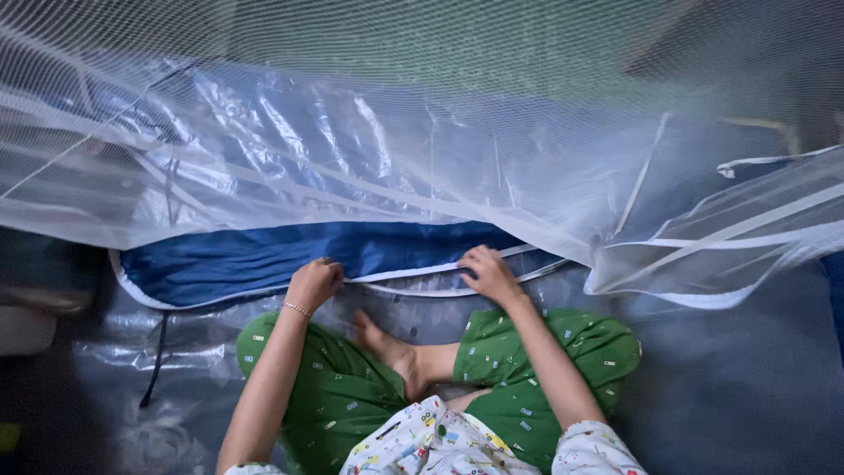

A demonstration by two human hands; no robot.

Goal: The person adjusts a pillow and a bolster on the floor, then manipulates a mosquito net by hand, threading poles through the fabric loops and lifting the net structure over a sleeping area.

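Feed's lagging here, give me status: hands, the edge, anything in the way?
Left hand fisted on the white edge strip. Right hand pressing the same strip. Blue fabric under it. White netting draped overhead, clear of the hands.

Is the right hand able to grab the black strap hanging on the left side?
Probably not as things stand. The right hand rests on the white edge band, while the black strap hangs beyond the left hand and the left knee.
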